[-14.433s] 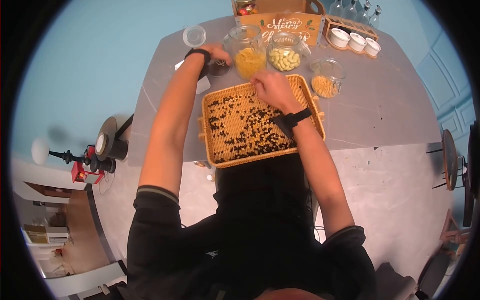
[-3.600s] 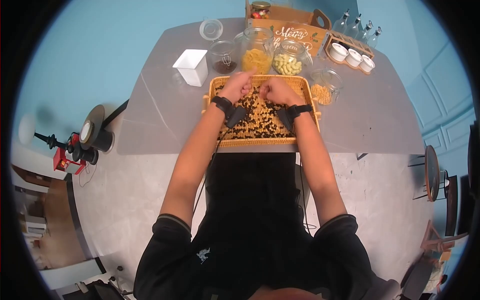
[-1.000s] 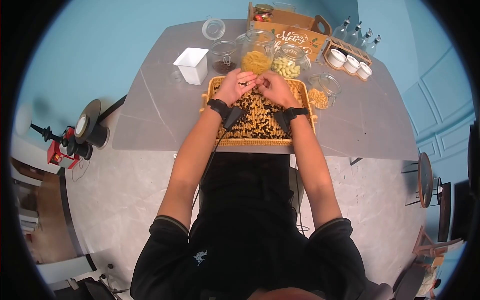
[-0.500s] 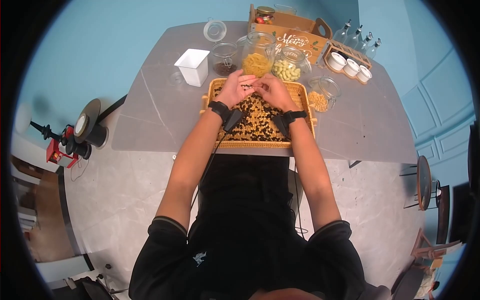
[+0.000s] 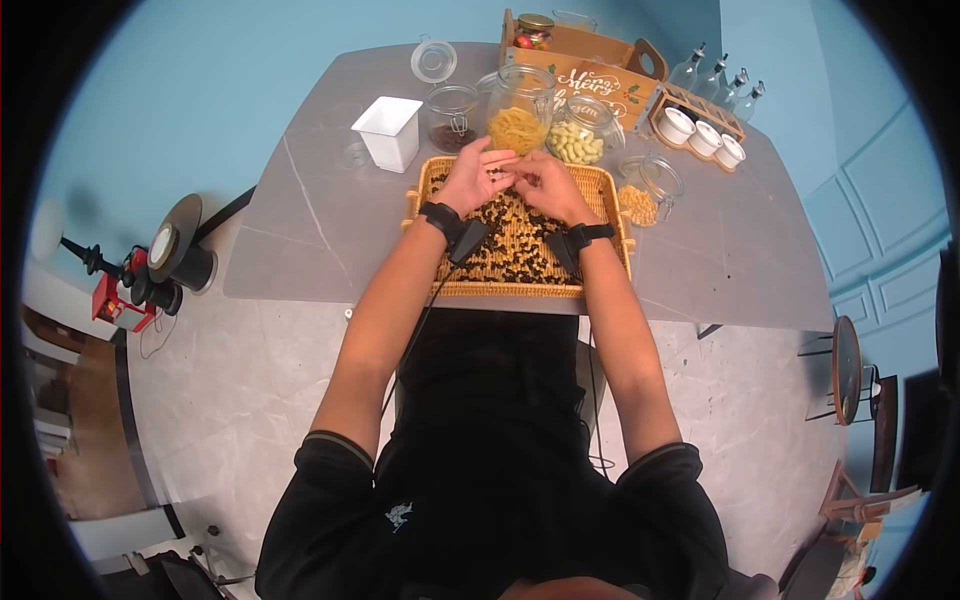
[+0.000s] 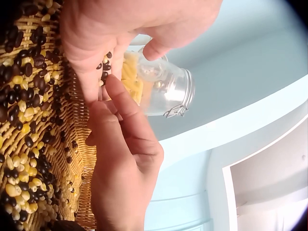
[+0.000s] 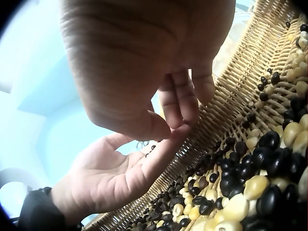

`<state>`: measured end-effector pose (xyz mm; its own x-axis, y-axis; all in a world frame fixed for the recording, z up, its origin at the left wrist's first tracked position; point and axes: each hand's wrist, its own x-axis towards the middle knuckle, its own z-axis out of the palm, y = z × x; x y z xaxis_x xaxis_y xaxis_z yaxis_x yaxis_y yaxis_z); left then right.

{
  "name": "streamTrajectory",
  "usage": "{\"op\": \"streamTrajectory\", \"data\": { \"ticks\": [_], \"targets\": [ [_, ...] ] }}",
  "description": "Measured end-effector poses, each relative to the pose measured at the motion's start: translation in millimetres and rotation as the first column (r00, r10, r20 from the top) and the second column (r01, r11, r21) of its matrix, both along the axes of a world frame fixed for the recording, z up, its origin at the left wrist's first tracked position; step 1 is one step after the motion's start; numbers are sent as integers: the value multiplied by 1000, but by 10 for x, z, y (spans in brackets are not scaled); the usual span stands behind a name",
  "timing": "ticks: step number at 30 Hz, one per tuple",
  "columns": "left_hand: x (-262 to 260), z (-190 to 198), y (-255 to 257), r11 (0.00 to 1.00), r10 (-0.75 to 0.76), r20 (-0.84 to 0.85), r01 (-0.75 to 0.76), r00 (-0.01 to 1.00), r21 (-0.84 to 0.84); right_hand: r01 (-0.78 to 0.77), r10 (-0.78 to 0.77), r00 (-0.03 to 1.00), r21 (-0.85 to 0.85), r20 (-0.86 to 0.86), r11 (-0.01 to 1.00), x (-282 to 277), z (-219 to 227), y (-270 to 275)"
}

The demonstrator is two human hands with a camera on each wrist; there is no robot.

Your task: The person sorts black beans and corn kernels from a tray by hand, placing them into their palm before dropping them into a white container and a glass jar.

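Note:
Over the far side of a wicker basket (image 5: 510, 288), my two hands meet. My left hand (image 5: 472, 180) is palm up with its fingers extended, carrying a few dark beans (image 6: 106, 66) and pale kernels on the fingers. My right hand (image 5: 545, 187) bends its fingers over them; in the left wrist view one fingertip is right at a dark bean. I cannot tell whether that hand pinches one. Mixed black beans (image 7: 269, 159) and yellow kernels (image 7: 255, 186) lie scattered across the basket floor, partly hidden by the hands and wrist straps.
Behind the basket stand a white square container (image 5: 388, 145) and glass jars of dark contents (image 5: 450, 135), yellow pasta (image 5: 517, 130) and pale curved pieces (image 5: 575, 145). A jar of yellow kernels (image 5: 638, 205) is to its right. A wooden crate (image 5: 610, 85) stands farther back.
Since 14.4 seconds ago, my left hand has left the dark-filled jar and come over the basket. Since 3.6 seconds ago, it has opened palm up and my right hand has come against it.

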<state>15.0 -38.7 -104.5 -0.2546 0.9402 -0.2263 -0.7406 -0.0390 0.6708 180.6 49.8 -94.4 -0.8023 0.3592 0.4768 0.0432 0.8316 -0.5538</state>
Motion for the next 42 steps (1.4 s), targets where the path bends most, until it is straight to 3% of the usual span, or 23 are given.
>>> {"op": "streamTrajectory", "data": {
  "ticks": [9,15,21,27,33,36,39,42],
  "targets": [
    [0,41,-33,1000,-10,25,10,1000,-10,-56,62,996,84,-61,995,-1,-27,16],
    [-11,41,-30,1000,6,17,-6,1000,2,54,-56,988,-18,-142,998,-4,79,-72],
    [-33,-7,1,996,-79,39,78,996,31,98,-94,992,53,-79,994,2,80,-86],
    [6,-1,-14,984,-178,30,178,984,6,33,-24,998,156,-54,987,-1,-32,11],
    [-5,24,-50,987,-163,22,163,986,-12,5,7,999,346,-33,938,7,23,-62],
    [5,32,-45,991,-137,31,137,990,-2,46,-44,999,353,-15,935,-25,5,-79],
    [21,50,-35,993,-113,12,113,993,25,93,-91,994,29,-52,995,-25,63,-156],
    [4,46,-53,995,-102,10,102,995,17,3,-11,997,-91,-79,996,24,132,-143]
  ]
}}
